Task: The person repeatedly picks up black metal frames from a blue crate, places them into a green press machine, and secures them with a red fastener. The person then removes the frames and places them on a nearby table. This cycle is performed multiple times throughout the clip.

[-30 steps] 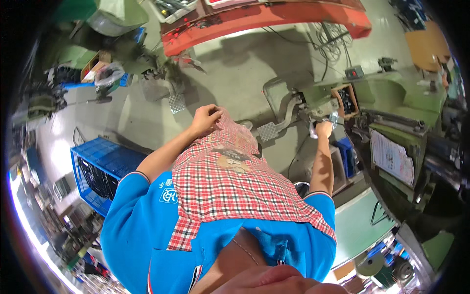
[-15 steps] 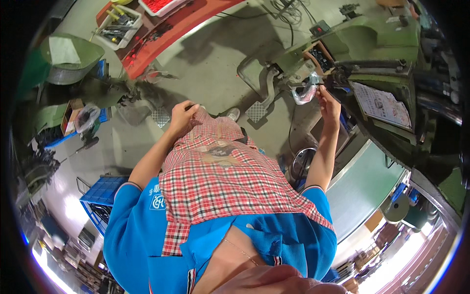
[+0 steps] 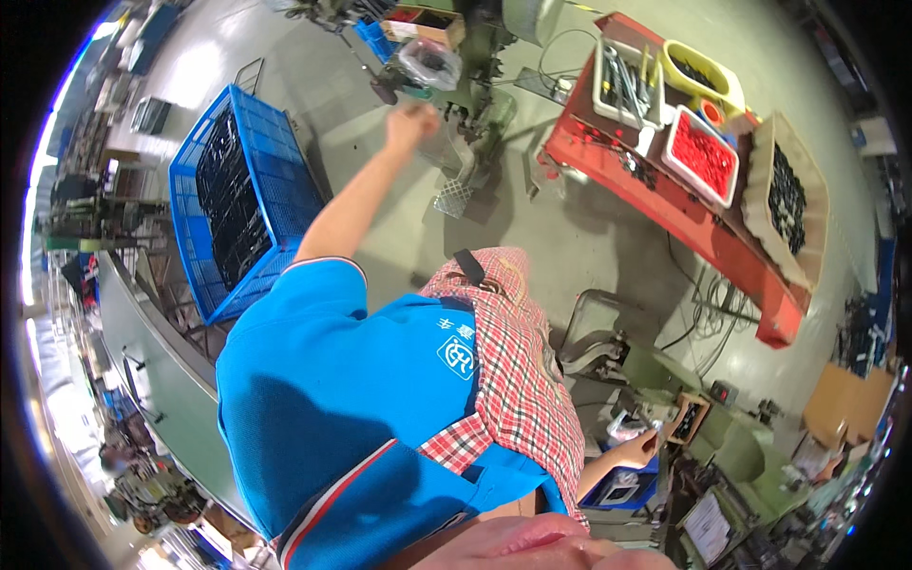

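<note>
My left arm stretches out to the upper left. Its hand (image 3: pixel 413 128) is smeared by motion, so its fingers cannot be read. It is close to a green machine (image 3: pixel 489 123) with a clear plastic bag (image 3: pixel 429 65) on it. At the lower right my right hand (image 3: pixel 632 450) is small in view, fingers drawn together beside another green machine (image 3: pixel 746 446). Whatever it pinches is too small to make out. Next to it are a clear plastic bag (image 3: pixel 622 427) and a small open cardboard box (image 3: pixel 688 418) of dark parts.
A blue crate (image 3: pixel 285 180) of black parts stands at left. On the red table (image 3: pixel 684 223) are a white tray of tools (image 3: pixel 604 104), a tray of red parts (image 3: pixel 676 152), a yellow bin (image 3: pixel 731 85) and a box of dark parts (image 3: pixel 807 256). A foot pedal (image 3: pixel 453 199) lies ahead.
My view and body have turned to the left. My left hand has gone from near the apron out toward the left-hand machine. My right hand stays by the right-hand machine.
</note>
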`<state>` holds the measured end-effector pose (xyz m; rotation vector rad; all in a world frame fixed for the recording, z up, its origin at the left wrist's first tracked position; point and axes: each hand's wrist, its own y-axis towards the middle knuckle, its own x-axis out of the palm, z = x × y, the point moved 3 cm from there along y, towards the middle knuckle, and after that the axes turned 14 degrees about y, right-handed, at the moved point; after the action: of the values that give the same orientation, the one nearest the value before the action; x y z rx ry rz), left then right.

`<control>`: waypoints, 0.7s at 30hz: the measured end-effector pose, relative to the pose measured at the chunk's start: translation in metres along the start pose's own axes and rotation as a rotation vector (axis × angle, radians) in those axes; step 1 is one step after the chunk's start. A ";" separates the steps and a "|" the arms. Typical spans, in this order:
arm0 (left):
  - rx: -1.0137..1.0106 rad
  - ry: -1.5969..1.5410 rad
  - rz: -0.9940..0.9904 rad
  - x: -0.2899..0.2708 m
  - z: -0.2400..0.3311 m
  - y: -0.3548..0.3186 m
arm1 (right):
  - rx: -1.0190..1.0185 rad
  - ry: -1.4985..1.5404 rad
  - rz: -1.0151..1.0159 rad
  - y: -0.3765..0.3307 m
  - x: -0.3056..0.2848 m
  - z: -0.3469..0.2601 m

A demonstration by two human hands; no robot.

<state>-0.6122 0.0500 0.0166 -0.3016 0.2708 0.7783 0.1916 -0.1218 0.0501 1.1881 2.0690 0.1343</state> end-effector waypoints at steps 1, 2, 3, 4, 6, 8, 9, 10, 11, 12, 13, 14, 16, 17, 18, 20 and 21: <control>0.062 -0.059 0.169 -0.025 0.019 0.021 | 0.019 -0.054 0.003 -0.003 0.000 -0.007; 0.112 -0.089 0.280 -0.067 0.013 0.055 | 0.042 -0.096 -0.012 -0.003 0.002 -0.012; 0.088 -0.118 0.358 -0.097 0.011 0.080 | 0.050 -0.102 -0.016 -0.003 0.006 -0.014; 0.064 -0.142 0.420 -0.117 0.020 0.098 | 0.066 -0.119 -0.012 -0.006 0.006 -0.015; 0.074 -0.274 0.433 -0.130 0.035 0.119 | 0.116 -0.083 -0.010 -0.012 0.003 -0.012; 0.068 -0.320 0.407 -0.141 0.031 0.131 | 0.186 0.028 -0.018 -0.015 0.004 0.000; 0.061 -0.303 0.367 -0.142 0.026 0.139 | 0.184 -0.038 -0.034 -0.017 0.003 0.004; 0.060 -0.285 0.317 -0.139 0.028 0.147 | 0.164 0.002 -0.020 -0.020 0.006 0.001; 0.053 -0.247 0.293 -0.141 0.026 0.150 | 0.138 -0.113 -0.027 -0.022 0.007 -0.001; 0.024 -0.179 0.297 -0.147 0.020 0.156 | 0.227 -0.108 -0.056 -0.022 0.009 0.002; 0.077 -0.202 0.203 -0.147 0.014 0.162 | 0.240 0.068 0.001 -0.030 0.009 0.007; 0.089 0.379 0.323 -0.160 0.004 0.173 | 0.256 -0.028 -0.020 -0.031 0.011 0.013; 0.383 0.775 0.425 -0.124 -0.004 0.164 | 0.457 0.477 0.018 -0.044 0.004 0.035; 0.666 1.621 0.517 -0.168 -0.022 0.197 | 0.644 0.989 0.091 -0.042 0.017 0.071; 0.803 1.238 0.533 -0.157 -0.015 0.219 | 0.530 0.903 0.110 -0.065 0.021 0.076; 0.906 2.077 0.515 -0.103 -0.035 0.203 | 0.296 0.026 0.002 -0.072 0.022 0.024; 1.101 1.294 0.585 -0.124 -0.051 0.166 | 0.211 -0.141 -0.087 -0.066 0.032 -0.009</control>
<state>-0.8227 0.0630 -0.0150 0.4030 1.9888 0.7864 0.1294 -0.1316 0.0114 1.1931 2.0429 -0.2086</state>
